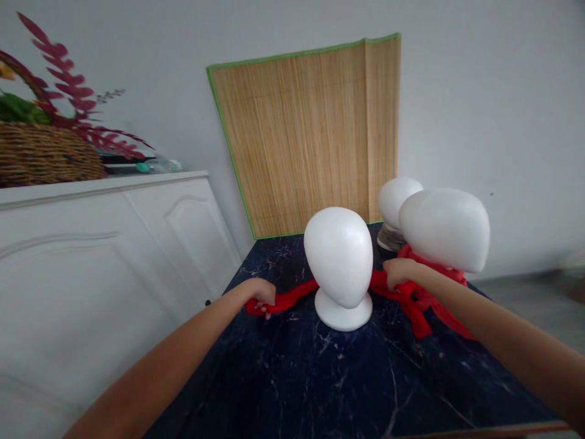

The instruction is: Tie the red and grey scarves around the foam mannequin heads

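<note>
A smooth white mannequin head (339, 256) stands upright in the middle of the dark blue marbled tabletop (292, 378). Behind its neck runs a red scarf (295, 297), coming out on both sides. My left hand (262, 296) is closed around the scarf on the left, holding it just above or at the table. On the right, my right hand (398, 272) grips the other side, and a loose end hangs from it down to the table. The stretch of scarf behind the neck is hidden.
At the right stands a larger-looking mannequin head (443, 228) with a coral-red scarf (445, 311). Behind it, another head (398, 200) has a grey-brown wrap (390, 238). A bamboo mat (311, 140) hangs on the wall. White cabinets (128, 244) carrying a wicker basket (50, 153) border the left side.
</note>
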The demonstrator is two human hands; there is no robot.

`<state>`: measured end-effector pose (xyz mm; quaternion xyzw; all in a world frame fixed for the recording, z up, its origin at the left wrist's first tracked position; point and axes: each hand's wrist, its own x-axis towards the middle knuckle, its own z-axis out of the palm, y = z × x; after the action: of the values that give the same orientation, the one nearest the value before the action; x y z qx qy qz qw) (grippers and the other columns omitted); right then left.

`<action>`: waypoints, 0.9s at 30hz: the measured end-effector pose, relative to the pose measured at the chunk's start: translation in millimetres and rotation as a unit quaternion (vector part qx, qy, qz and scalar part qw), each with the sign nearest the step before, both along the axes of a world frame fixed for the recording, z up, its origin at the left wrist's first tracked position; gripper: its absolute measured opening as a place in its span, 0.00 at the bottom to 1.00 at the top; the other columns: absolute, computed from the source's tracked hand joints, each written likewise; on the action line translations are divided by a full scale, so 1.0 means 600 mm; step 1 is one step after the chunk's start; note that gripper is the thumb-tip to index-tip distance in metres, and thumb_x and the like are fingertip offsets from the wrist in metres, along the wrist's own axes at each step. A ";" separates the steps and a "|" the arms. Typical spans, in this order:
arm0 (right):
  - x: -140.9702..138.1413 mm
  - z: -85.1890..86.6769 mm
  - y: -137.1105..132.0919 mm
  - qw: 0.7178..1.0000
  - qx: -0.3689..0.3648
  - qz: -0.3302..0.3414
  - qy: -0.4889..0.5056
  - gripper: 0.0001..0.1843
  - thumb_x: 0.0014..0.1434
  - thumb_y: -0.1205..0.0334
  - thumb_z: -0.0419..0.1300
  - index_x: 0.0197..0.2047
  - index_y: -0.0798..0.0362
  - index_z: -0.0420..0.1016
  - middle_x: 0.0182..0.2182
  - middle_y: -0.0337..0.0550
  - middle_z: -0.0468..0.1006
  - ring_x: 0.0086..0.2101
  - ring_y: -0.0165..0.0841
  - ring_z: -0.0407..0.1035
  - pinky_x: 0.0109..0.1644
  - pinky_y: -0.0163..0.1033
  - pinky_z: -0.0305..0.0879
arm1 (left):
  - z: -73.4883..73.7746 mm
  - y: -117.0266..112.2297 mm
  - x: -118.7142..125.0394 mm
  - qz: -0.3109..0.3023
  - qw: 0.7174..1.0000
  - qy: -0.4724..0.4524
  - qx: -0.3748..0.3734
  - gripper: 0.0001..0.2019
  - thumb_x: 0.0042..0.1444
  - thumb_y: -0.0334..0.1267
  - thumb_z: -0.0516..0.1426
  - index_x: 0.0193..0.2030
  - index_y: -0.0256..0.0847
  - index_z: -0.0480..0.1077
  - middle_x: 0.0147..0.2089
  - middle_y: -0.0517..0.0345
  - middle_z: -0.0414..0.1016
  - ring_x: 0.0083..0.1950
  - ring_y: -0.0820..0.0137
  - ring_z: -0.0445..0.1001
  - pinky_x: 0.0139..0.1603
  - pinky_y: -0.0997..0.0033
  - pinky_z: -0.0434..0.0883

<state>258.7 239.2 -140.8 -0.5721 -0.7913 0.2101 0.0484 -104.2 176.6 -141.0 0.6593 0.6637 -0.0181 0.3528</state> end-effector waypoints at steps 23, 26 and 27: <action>-0.083 -0.097 -0.191 0.668 -0.468 -0.095 0.572 0.12 0.61 0.58 0.53 0.31 0.57 0.70 0.26 0.42 0.74 0.27 0.28 0.71 0.38 0.33 0.70 | -0.141 -0.142 0.235 0.124 0.885 -0.387 0.227 0.20 0.39 0.27 0.62 0.44 0.35 0.72 0.42 0.49 0.78 0.42 0.61 0.75 0.48 0.64 0.70; -0.079 -0.090 -0.200 0.682 -0.465 -0.055 0.561 0.16 0.62 0.54 0.52 0.30 0.56 0.70 0.27 0.42 0.74 0.29 0.29 0.71 0.38 0.33 0.70 | -0.146 -0.142 0.243 0.144 0.893 -0.335 0.262 0.16 0.40 0.26 0.60 0.40 0.36 0.72 0.41 0.49 0.78 0.42 0.60 0.74 0.49 0.63 0.68; -0.077 -0.089 -0.203 0.705 -0.448 -0.041 0.548 0.17 0.61 0.52 0.53 0.31 0.56 0.71 0.29 0.43 0.75 0.30 0.30 0.72 0.38 0.34 0.70 | -0.147 -0.141 0.245 0.146 0.895 -0.325 0.268 0.14 0.41 0.26 0.59 0.38 0.37 0.72 0.40 0.50 0.78 0.43 0.60 0.74 0.49 0.63 0.68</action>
<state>212.5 117.2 -194.5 -0.3422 -0.4140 0.8143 0.2200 42.8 91.8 -229.0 0.5934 0.5809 0.4275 0.3573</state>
